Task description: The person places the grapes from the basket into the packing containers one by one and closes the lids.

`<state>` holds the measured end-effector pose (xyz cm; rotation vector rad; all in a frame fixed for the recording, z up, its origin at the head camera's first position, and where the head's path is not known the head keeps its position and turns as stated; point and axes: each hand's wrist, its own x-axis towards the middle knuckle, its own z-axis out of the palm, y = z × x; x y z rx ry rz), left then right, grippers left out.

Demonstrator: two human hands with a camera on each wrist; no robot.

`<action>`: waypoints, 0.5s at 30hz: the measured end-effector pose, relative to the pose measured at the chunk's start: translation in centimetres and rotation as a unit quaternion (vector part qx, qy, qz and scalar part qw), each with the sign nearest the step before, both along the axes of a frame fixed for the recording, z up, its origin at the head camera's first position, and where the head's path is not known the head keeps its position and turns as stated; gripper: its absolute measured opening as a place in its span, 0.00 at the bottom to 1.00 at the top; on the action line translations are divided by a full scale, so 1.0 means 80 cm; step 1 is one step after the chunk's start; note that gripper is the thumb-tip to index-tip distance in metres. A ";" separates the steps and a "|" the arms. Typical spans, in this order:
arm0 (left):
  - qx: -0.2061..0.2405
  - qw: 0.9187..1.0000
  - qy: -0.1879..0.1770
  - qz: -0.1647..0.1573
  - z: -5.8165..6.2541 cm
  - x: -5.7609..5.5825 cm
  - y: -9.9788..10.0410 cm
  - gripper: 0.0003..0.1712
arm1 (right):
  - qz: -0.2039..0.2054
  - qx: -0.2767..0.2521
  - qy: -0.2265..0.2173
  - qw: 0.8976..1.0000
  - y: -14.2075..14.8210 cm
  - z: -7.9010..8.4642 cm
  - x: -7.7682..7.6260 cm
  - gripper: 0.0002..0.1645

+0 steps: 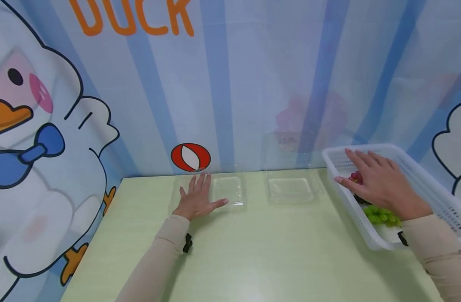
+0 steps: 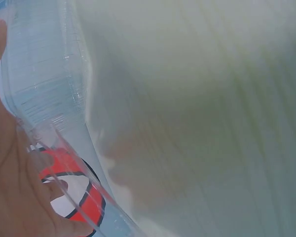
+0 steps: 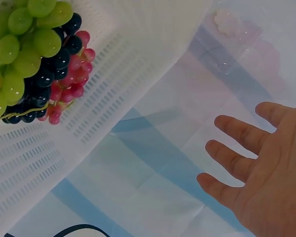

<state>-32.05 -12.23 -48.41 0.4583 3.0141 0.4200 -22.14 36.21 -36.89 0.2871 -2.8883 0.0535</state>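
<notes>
My left hand (image 1: 196, 199) lies with spread, straight fingers over the left part of a clear plastic box (image 1: 228, 188). In the left wrist view its palm and fingers are right at the transparent plastic (image 2: 44, 64). At the right, my right hand (image 1: 381, 184) is held over a white plastic basket (image 1: 426, 178), fingers straight and holding nothing. Inside the basket lie green grapes (image 1: 381, 216), red grapes (image 1: 355, 177) and black grapes (image 3: 44, 76), the bunches side by side. The right hand partly hides them in the head view.
A second clear plastic box (image 1: 291, 191) with its lid raised stands between the left box and the basket. Behind the pale green table (image 1: 253, 251) hangs a blue striped cloth (image 1: 249, 84) printed with cartoon ducks, close to the back edge.
</notes>
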 end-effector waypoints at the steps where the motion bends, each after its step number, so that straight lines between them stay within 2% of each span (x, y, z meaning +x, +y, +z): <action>1: 0.000 1.000 0.000 0.000 0.000 0.000 0.000 0.68 | -0.002 0.000 -0.004 1.000 0.003 -0.001 -0.002 0.55; 8: 0.002 1.000 0.001 -0.003 -0.002 -0.001 0.001 0.69 | -0.011 0.006 -0.034 0.999 0.023 -0.006 -0.012 0.55; 15: 0.005 1.000 -0.008 -0.003 0.002 0.002 0.000 0.69 | -0.017 0.010 -0.061 0.998 0.038 -0.007 -0.021 0.55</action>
